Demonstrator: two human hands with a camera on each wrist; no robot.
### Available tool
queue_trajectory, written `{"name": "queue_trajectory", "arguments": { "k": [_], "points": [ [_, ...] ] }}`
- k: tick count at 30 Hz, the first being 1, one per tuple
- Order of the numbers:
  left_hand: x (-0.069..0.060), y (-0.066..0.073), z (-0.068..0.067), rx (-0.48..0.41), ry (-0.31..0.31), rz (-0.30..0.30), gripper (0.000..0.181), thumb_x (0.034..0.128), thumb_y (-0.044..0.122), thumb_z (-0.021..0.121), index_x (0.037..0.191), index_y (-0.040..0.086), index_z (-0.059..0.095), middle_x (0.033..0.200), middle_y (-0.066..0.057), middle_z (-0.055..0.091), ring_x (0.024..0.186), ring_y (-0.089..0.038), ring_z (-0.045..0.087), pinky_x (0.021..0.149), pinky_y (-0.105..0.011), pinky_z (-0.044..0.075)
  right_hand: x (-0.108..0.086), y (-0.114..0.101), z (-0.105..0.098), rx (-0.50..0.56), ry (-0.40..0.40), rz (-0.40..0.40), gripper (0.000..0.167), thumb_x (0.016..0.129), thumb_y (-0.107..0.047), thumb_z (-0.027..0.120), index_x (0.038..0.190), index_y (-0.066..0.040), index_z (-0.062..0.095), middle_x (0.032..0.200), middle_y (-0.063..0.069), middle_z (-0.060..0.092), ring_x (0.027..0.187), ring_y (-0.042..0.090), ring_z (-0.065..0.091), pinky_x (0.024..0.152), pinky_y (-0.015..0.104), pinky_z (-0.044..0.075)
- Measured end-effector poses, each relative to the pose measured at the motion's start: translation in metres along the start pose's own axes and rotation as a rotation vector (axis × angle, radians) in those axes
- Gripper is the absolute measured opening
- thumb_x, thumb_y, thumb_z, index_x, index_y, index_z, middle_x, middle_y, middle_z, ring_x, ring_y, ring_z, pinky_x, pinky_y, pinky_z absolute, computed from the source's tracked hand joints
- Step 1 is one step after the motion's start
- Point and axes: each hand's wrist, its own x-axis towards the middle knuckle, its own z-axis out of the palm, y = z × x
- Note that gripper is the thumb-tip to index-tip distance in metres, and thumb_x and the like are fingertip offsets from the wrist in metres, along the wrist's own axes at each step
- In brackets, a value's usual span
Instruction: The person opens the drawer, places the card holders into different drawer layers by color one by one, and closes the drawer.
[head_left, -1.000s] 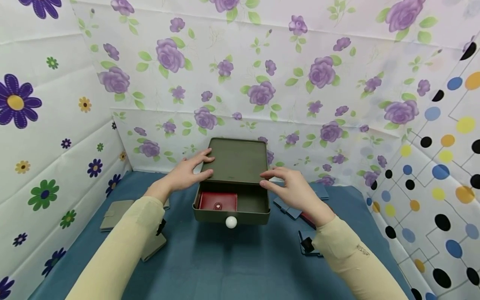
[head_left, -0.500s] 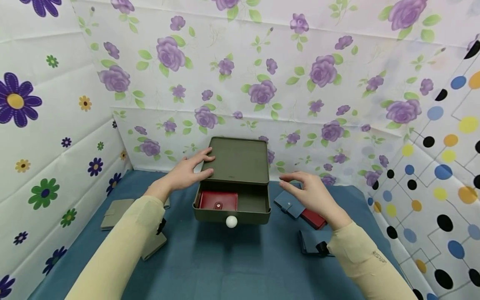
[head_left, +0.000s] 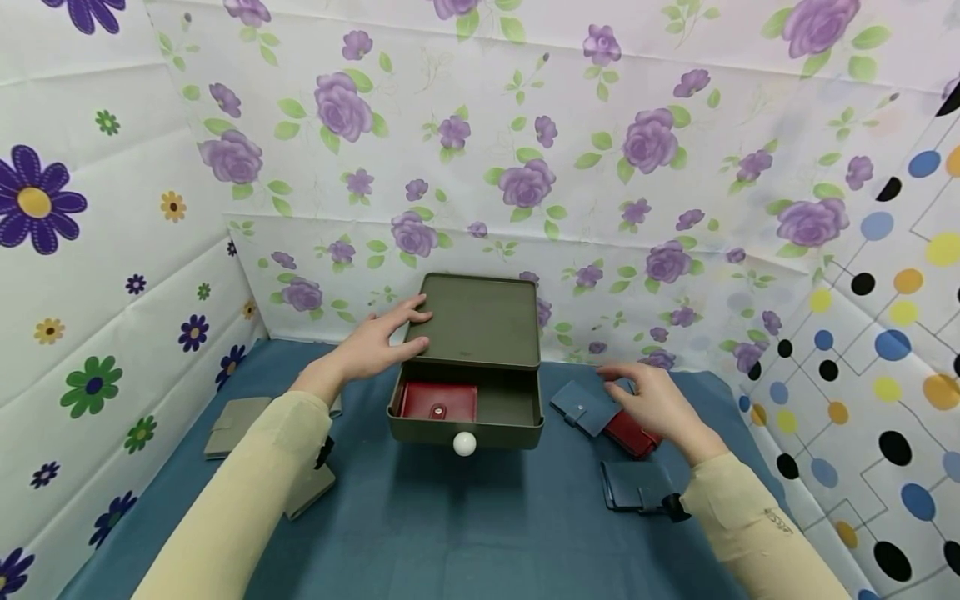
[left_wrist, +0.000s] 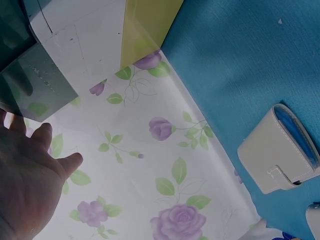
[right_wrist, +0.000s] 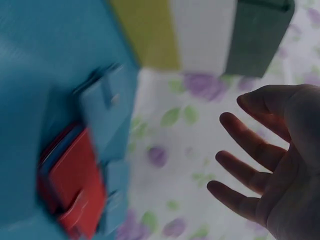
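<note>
- Olive box (head_left: 476, 321): centre of the head frame; drawer (head_left: 420, 432) pulled out toward the bottom edge, white knob (head_left: 464, 443) on its front.
- Red wallet (head_left: 438, 401): inside the drawer, left half.
- Left hand (head_left: 369, 343): fingers apart, resting on the left edge of the box's top.
- Right hand (head_left: 658, 406): right of centre, fingers apart, holding nothing, near a blue wallet (head_left: 585, 406) and a second red one (head_left: 632, 435).
- Dark blue wallet (head_left: 637, 485): lower right, on the blue-covered tabletop (head_left: 465, 542).
- Cream wallets (head_left: 236, 425): lower left, partly behind the left sleeve (head_left: 247, 492).
</note>
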Motion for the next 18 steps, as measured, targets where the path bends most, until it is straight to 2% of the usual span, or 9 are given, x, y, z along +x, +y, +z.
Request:
{"name": "queue_trajectory", "arguments": {
  "k": [2, 5, 7, 9, 12, 15, 18],
  "points": [
    [0.0, 0.0, 0.0, -0.004, -0.001, 0.0, 0.062, 0.1106, 0.047, 0.059, 0.164, 0.018, 0.046, 0.178, 0.006, 0.018, 0.162, -0.033, 0.023, 0.125, -0.071, -0.004, -0.001, 0.016, 0.003, -0.021, -0.037, 0.014, 0.036, 0.109, -0.013, 0.062, 0.145, -0.011, 0.069, 0.14, 0.017, 0.068, 0.078, 0.026, 0.067, 0.066, 0.042, 0.051],
    [-0.001, 0.0, 0.001, -0.006, -0.001, 0.0, 0.062, 0.1107, 0.047, 0.059, 0.164, 0.017, 0.046, 0.179, 0.006, 0.017, 0.162, -0.032, 0.022, 0.125, -0.071, -0.004, -0.003, 0.039, 0.008, -0.015, -0.099, 0.06, 0.041, 0.107, -0.007, 0.059, 0.148, -0.007, 0.065, 0.144, 0.023, 0.064, 0.052, 0.02, 0.047, 0.054, 0.036, 0.043],
    [-0.001, 0.0, 0.001, -0.006, -0.002, 0.0, 0.062, 0.1107, 0.047, 0.059, 0.164, 0.017, 0.046, 0.179, 0.006, 0.016, 0.162, -0.032, 0.02, 0.125, -0.071, -0.004, -0.005, 0.053, 0.01, -0.016, -0.127, 0.083, 0.043, 0.106, -0.005, 0.058, 0.149, -0.005, 0.063, 0.148, 0.026, 0.06, 0.056, 0.017, 0.048, 0.055, 0.036, 0.043],
    [-0.001, 0.0, 0.001, -0.004, -0.003, -0.001, 0.063, 0.1107, 0.047, 0.059, 0.164, 0.017, 0.046, 0.179, 0.006, 0.015, 0.163, -0.031, 0.02, 0.125, -0.071, -0.004, -0.007, 0.065, 0.012, -0.037, -0.139, 0.092, 0.046, 0.104, -0.002, 0.059, 0.149, -0.004, 0.063, 0.151, 0.028, 0.057, 0.063, 0.022, 0.053, 0.057, 0.037, 0.045],
    [-0.001, 0.001, 0.0, -0.004, -0.001, -0.003, 0.063, 0.1108, 0.048, 0.058, 0.164, 0.017, 0.046, 0.179, 0.006, 0.016, 0.162, -0.032, 0.02, 0.125, -0.07, -0.004, -0.01, 0.079, 0.016, -0.086, -0.136, 0.082, 0.051, 0.099, 0.004, 0.062, 0.149, -0.004, 0.063, 0.15, 0.029, 0.056, 0.092, 0.033, 0.065, 0.068, 0.043, 0.053],
    [-0.002, 0.003, -0.001, -0.005, -0.003, -0.009, 0.062, 0.111, 0.047, 0.058, 0.164, 0.017, 0.046, 0.179, 0.005, 0.016, 0.162, -0.032, 0.022, 0.125, -0.07, -0.004, -0.013, 0.091, 0.019, -0.146, -0.13, 0.03, 0.057, 0.093, 0.009, 0.066, 0.149, -0.003, 0.063, 0.144, 0.028, 0.061, 0.113, 0.04, 0.064, 0.081, 0.05, 0.056],
    [-0.002, 0.005, -0.001, -0.005, -0.012, -0.014, 0.063, 0.111, 0.048, 0.058, 0.164, 0.017, 0.046, 0.179, 0.005, 0.014, 0.162, -0.032, 0.022, 0.125, -0.069, -0.004, -0.015, 0.102, 0.023, -0.209, -0.133, -0.023, 0.062, 0.088, 0.014, 0.068, 0.147, -0.002, 0.064, 0.141, 0.026, 0.063, 0.118, 0.044, 0.063, 0.087, 0.059, 0.058]
  ]
}}
